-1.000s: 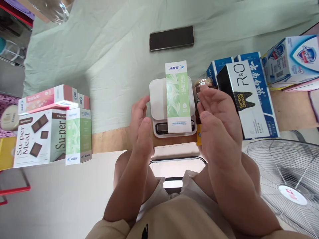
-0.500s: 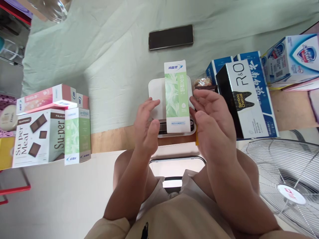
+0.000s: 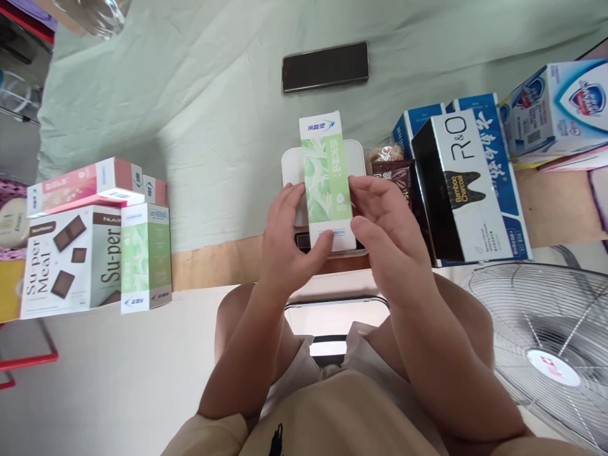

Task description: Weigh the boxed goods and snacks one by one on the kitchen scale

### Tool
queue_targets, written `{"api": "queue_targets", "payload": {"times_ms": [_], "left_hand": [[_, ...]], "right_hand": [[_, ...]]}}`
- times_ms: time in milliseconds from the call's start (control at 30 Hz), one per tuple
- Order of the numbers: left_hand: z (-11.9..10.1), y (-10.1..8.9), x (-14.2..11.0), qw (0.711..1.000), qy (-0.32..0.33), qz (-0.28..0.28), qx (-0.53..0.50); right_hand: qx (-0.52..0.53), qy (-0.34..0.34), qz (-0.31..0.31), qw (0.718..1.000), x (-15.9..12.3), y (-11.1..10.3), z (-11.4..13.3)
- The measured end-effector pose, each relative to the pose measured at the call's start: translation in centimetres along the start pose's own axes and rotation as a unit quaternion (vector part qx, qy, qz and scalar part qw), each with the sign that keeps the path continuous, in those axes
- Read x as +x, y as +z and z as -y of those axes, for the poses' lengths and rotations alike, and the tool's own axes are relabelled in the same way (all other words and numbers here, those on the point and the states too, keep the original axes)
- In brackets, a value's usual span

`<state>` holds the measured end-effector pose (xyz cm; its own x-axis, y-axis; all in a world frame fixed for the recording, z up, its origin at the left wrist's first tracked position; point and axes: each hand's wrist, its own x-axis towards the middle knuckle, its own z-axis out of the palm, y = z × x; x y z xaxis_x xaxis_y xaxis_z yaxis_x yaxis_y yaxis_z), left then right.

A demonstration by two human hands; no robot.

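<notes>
A green and white toothpaste box point(image 3: 325, 183) lies lengthwise on a white kitchen scale point(image 3: 291, 166), tilted slightly to the left. My left hand point(image 3: 289, 244) is against the box's left side, with its thumb over the near end. At the right side, my right hand point(image 3: 396, 237) touches the box with its fingertips and thumb. The box is held between both hands. Part of the scale's dark display strip point(image 3: 303, 240) shows beside my left thumb; the rest is covered.
A phone point(image 3: 325, 67) lies beyond the scale. To the right are a brown snack packet point(image 3: 394, 174), a black-and-white R&O box point(image 3: 468, 190), blue boxes and a soap pack point(image 3: 553, 114). At left stand a Super Meal box point(image 3: 59, 263), a pink box point(image 3: 85, 187) and another green box point(image 3: 146, 256). A fan point(image 3: 551, 342) is at lower right.
Both hands have closed in on the toothpaste box. It has shifted left on the scale and turned a little. My right hand moved left, uncovering the brown packet.
</notes>
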<state>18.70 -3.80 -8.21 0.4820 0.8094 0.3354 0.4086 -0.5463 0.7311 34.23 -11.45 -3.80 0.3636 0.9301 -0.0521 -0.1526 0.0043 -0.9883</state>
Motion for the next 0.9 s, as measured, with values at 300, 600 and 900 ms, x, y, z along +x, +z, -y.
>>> {"api": "queue_targets", "payload": {"times_ms": [300, 600, 900], "left_hand": [[-0.5, 0.0, 0.6, 1.0, -0.018, -0.014, 0.02], [-3.3, 0.9, 0.0, 0.991, 0.014, -0.116, -0.063], [-8.3, 2.1, 0.7, 0.981, 0.014, -0.044, -0.186]], "right_hand": [[-0.015, 0.014, 0.014, 1.0, -0.1, 0.0, -0.1], [0.01, -0.069, 0.002, 0.998, -1.2, 1.4, 0.8], [-0.069, -0.159, -0.076, 0.982, -2.2, -2.1, 5.1]]}}
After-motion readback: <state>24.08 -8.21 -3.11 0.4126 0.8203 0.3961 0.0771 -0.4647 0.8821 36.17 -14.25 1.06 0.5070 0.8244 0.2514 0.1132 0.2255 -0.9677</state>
